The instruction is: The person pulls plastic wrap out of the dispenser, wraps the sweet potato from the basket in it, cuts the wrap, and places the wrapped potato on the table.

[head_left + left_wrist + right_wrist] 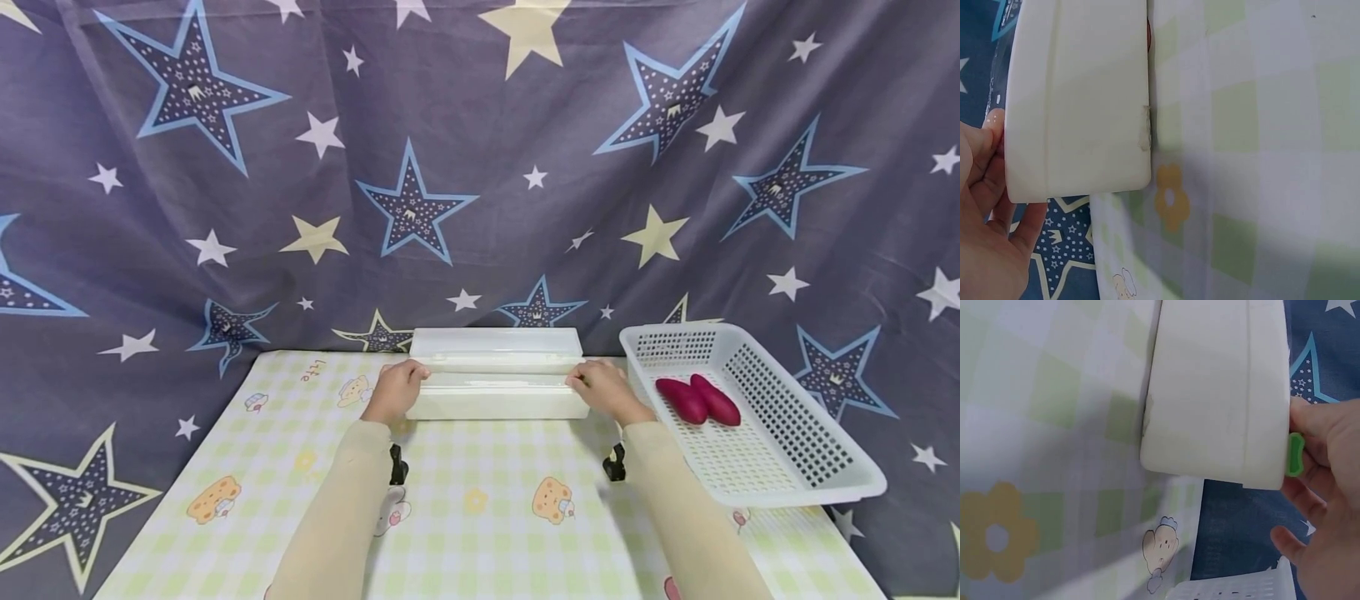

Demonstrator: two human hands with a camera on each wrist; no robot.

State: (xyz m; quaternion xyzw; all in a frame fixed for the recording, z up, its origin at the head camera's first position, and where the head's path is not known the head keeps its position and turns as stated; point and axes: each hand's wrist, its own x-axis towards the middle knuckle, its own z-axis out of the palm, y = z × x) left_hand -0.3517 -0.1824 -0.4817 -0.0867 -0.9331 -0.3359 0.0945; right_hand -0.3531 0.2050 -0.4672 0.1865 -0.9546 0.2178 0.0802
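sleeves (330,517), box (498,406), checked cloth (495,542), starry curtain (480,237)

The table (480,562) has a top of pale green and white checks, printed with bears (552,500), yellow-orange flowers (1019,547) and, in the far left part, red lettering (313,371). A long white box (498,407) sits in the middle of the far end, its length running from left to right. Apart from it on the right, a white basket (832,487) with pierced sides stretches from the far end toward the near and juts past the table's right edge.
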